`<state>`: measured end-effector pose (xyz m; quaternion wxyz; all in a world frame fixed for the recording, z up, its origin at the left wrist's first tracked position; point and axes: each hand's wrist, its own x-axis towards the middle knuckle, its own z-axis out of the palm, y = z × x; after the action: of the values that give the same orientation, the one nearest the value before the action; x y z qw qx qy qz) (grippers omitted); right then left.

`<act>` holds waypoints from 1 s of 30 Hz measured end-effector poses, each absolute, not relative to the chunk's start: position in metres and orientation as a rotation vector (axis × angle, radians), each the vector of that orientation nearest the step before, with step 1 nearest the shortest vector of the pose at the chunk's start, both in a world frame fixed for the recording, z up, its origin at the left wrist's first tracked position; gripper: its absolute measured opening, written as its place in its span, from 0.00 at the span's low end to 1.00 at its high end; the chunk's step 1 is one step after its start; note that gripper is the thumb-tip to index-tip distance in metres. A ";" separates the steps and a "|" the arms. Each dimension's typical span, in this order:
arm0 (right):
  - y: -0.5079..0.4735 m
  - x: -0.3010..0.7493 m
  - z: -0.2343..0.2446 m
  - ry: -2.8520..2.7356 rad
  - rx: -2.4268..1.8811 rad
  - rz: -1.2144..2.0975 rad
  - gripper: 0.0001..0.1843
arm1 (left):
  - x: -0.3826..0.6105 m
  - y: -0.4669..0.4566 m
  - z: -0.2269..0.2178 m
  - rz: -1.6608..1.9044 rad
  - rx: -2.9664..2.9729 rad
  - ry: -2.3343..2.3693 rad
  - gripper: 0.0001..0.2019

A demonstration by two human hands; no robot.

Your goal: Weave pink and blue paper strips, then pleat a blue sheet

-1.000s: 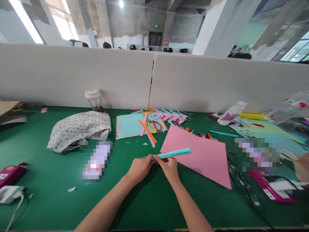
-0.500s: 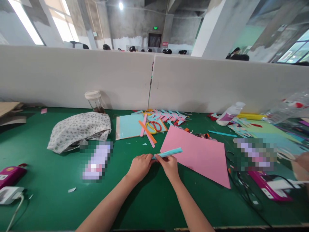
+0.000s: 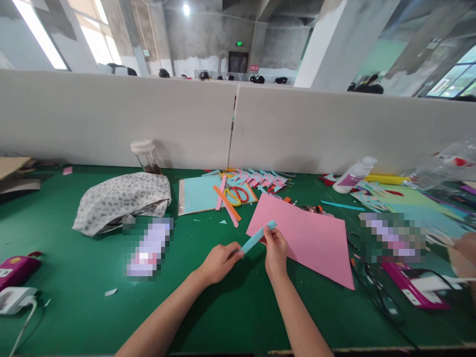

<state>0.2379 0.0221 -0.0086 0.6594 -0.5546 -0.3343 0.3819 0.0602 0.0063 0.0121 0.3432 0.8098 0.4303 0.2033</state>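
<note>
A narrow light-blue paper strip is stretched between my two hands, slanting up to the right above the green table. My left hand pinches its lower end between thumb and fingers. Near the upper end, my right hand grips the strip with thumb and fingertips. A large pink paper sheet lies just beyond and to the right of my right hand. Farther back, scissors with red and yellow handles rest on a light-blue sheet, with orange and pink strips beside them.
A patterned cloth bundle and a blurred-out flat object lie to the left. A lidded jar and a white bottle stand near the partition. Black cables and a magenta power strip lie at right.
My hands have moved apart along the blue strip. The right hand has slid toward its upper end, and the strip now tilts more steeply.
</note>
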 end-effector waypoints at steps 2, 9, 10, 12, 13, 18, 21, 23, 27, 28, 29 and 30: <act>0.022 0.237 -0.008 -0.746 -1.253 0.861 0.19 | 0.059 0.008 0.013 0.541 2.063 1.072 0.16; 0.020 0.238 -0.002 -0.690 -1.256 0.805 0.18 | 0.055 0.009 0.012 0.551 2.017 1.008 0.16; 0.019 0.239 -0.002 -0.686 -1.260 0.791 0.19 | 0.055 0.008 0.012 0.547 2.018 1.003 0.16; 0.018 0.239 -0.002 -0.686 -1.266 0.769 0.20 | 0.055 0.008 0.011 0.540 2.023 1.000 0.16; 0.018 0.240 -0.002 -0.690 -1.269 0.760 0.20 | 0.055 0.008 0.011 0.538 2.026 1.002 0.16; 0.016 0.240 -0.001 -0.739 -1.281 0.730 0.22 | 0.054 0.009 0.008 0.577 2.024 1.105 0.14; 0.013 0.233 0.003 -0.853 -1.291 0.784 0.21 | 0.054 0.011 0.005 0.618 1.998 1.162 0.14; 0.009 0.225 0.004 -0.989 -1.292 0.871 0.22 | 0.055 0.013 0.003 0.642 1.971 1.159 0.15; 0.002 0.208 0.001 -1.283 -1.261 1.045 0.25 | 0.058 0.014 0.003 0.687 1.920 1.098 0.17; 0.001 0.205 0.000 -1.327 -1.255 1.060 0.25 | 0.058 0.014 0.003 0.697 1.907 1.085 0.17; 0.000 0.204 -0.001 -1.357 -1.254 1.064 0.26 | 0.059 0.014 0.003 0.708 1.893 1.075 0.17; 0.000 0.204 -0.001 -1.377 -1.257 1.063 0.26 | 0.060 0.014 0.002 0.718 1.878 1.066 0.17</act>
<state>0.2040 0.0001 -0.0014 0.4775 -0.5147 -0.5636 0.4352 0.0596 0.0141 0.0024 0.4195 0.7490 0.4254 0.2863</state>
